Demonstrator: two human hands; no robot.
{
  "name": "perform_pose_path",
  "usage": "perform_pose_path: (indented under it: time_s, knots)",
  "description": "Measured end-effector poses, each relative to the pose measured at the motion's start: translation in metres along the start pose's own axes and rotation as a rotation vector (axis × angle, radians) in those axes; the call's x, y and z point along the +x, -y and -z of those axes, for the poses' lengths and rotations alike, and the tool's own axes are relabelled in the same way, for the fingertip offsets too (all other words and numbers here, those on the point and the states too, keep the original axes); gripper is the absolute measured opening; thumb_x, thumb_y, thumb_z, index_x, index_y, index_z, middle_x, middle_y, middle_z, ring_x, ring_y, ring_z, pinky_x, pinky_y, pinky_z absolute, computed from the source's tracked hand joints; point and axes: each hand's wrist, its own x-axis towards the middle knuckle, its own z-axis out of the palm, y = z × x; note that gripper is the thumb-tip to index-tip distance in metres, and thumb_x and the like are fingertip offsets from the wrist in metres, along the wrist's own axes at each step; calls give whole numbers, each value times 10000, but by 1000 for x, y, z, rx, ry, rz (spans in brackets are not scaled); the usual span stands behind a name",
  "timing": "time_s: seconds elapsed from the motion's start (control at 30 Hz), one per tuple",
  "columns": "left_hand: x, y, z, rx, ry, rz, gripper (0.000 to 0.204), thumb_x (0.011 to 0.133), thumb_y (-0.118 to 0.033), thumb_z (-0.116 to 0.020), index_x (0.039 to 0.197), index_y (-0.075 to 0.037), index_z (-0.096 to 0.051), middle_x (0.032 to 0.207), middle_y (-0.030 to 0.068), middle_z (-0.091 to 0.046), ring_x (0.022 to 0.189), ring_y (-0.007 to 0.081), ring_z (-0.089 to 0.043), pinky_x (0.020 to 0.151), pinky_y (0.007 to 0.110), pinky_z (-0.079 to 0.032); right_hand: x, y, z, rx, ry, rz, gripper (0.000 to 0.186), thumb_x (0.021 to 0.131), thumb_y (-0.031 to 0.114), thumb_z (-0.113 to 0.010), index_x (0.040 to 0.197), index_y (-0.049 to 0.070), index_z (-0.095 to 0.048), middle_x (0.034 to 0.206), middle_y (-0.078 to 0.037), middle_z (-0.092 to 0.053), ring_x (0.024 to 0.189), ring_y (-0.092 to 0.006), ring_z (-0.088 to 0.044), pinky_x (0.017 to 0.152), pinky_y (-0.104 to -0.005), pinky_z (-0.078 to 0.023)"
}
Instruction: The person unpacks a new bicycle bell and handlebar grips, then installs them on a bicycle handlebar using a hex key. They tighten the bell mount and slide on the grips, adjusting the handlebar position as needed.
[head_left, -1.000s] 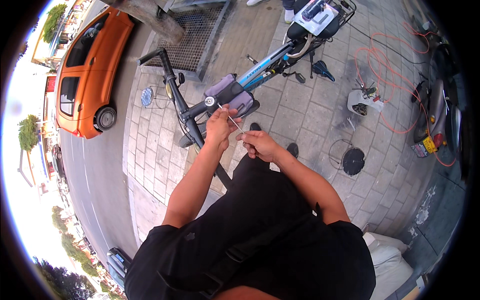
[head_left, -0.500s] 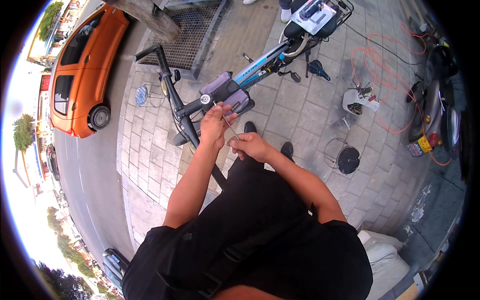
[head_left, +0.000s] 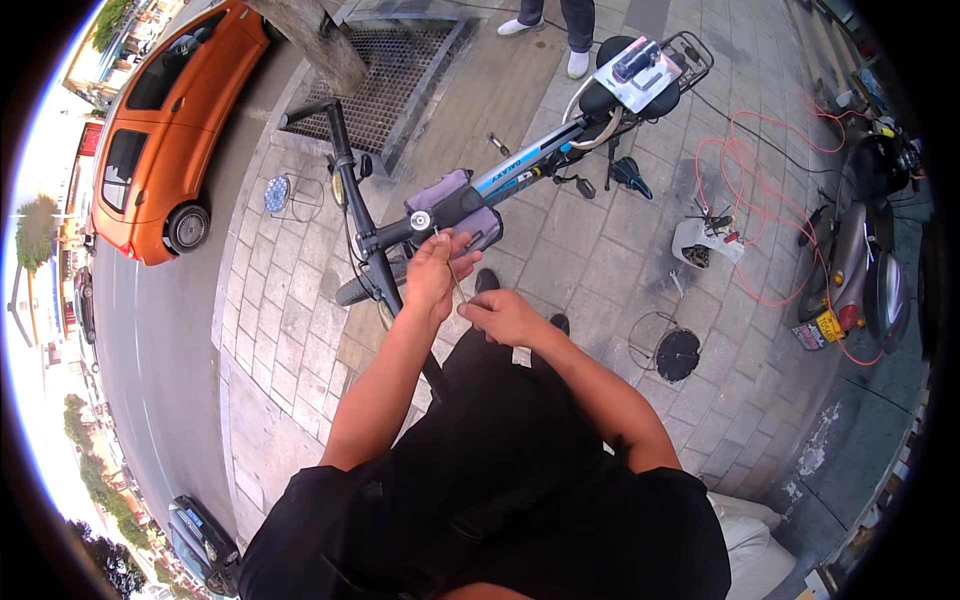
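Head view shows the left hand (head_left: 430, 280) and right hand (head_left: 507, 319), fingers of both pinched on a thin metal rod (head_left: 459, 288) just beside the bicycle's (head_left: 533, 160) handlebar stem (head_left: 394, 234), apparently positioning it, the next move likely calling for steady alignment.

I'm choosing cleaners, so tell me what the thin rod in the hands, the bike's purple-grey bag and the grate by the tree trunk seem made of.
Thin rod: probably smooth metal; slim, straight and greyish. Bag: likely matt fabric; no shine, softly rounded edges. Grate: apparently dull metal; thin crossing bars, though plastic is possible.
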Motion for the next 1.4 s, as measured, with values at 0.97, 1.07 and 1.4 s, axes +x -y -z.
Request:
perform_pose_path:
  time_s: [0.97,1.07,1.4]
  knots:
    - [-10,-17,3,-289,277,215,234,1130,-255,-470,1223,-91,-609,1280,146,-729,1106,329,-736,981,457,-578,-41,31,13,-505,-590,654,155,921,141,-747,840,42,-660,753,-100,-682,613,-255,-684,556,-384,-546]
    - [-12,-19,11,-504,396,285,260,1115,-285,-517,1223,-72,-620,1315,155,-713,1152,342,-715,1013,465,-561,-30,50,32,-127,-665,607,117,959,115,-748,992,9,-713,820,-105,-698,654,-208,-685,595,-343,-541]
    - [16,-142,24,405,194,-481,320,1076,-269,-640,1203,22,-674,981,82,-757,818,169,-734,780,305,-604,103,198,114,43,-477,623,311,1074,260,-625,1161,-21,-724,873,-64,-740,761,-116,-701,648,-258,-554]
